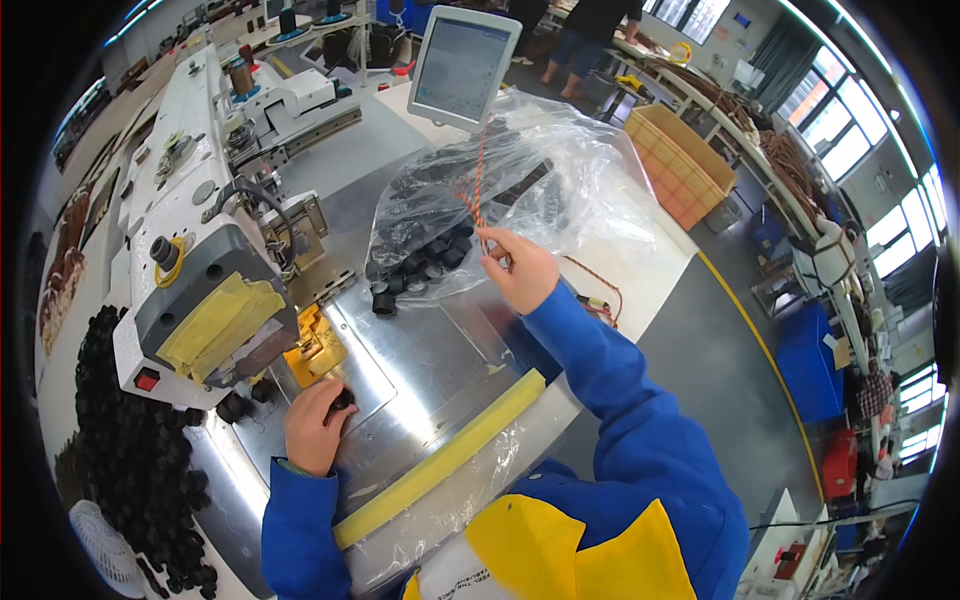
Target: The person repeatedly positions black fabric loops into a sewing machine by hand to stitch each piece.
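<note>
My left hand is closed beside the sewing machine, near its yellow clamp plate. Its fingertips pinch a small dark piece, mostly hidden by them. Farther off to the right, my right hand is raised in front of a clear plastic bag. Thumb and forefinger are pressed together on an orange-brown braided cord, which runs up from them toward the screen. Several short black rolled pieces lie in the bag.
A tablet-like screen stands behind the bag. Black pieces are heaped left of the machine. A yellow strip edges the metal table near me. An orange crate stands beyond the table, and a person farther back.
</note>
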